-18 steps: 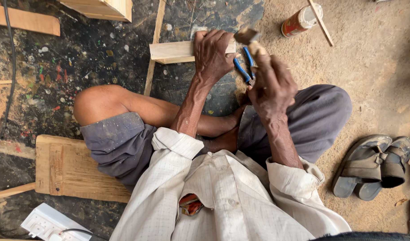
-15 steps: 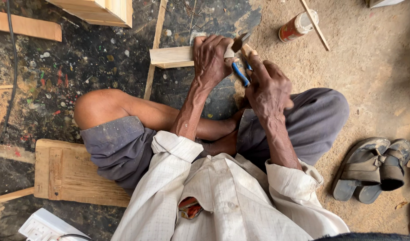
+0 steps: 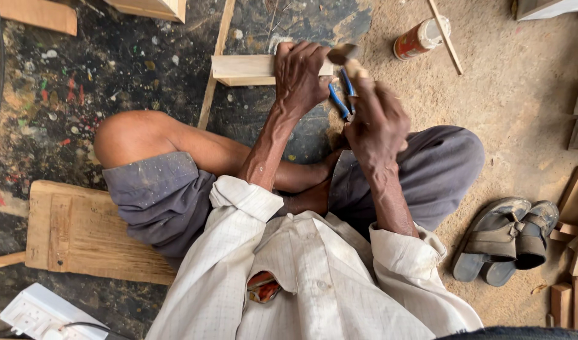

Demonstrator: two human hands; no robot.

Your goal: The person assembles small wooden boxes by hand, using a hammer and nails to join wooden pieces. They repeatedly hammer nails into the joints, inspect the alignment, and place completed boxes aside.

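You are sitting cross-legged on the floor (image 3: 522,94), looking straight down at your hands. Your left hand (image 3: 305,75) is lying palm-down over a wood block (image 3: 248,68), its grip curled over the far edge and clamped on the block, pinning it flat to the floor just ahead of your knees. Your right hand (image 3: 377,123) is hovering just right of the left, its grip wrapped tight around the handle of a hammer (image 3: 344,55); the hammer's metal head is sitting at the block's right end, close beside your left fingertips, though it is too blurred to tell whether it is touching the wood. Blue-handled pliers (image 3: 340,97) are lying on the floor between your two hands, partly hidden under the right one.

A thin wood strip (image 3: 215,69) is running up the floor to the left of the block and passing under its left end. A red can (image 3: 417,39) with a pale lid is lying on its side on the sandy floor, well apart to the upper right, with a thin stick (image 3: 445,36) just beside it. A wood board (image 3: 81,233) is lying under your left thigh. A pair of grey sandals (image 3: 506,239) is resting near your right knee. A white power strip (image 3: 40,315) is sitting at the lower left corner.
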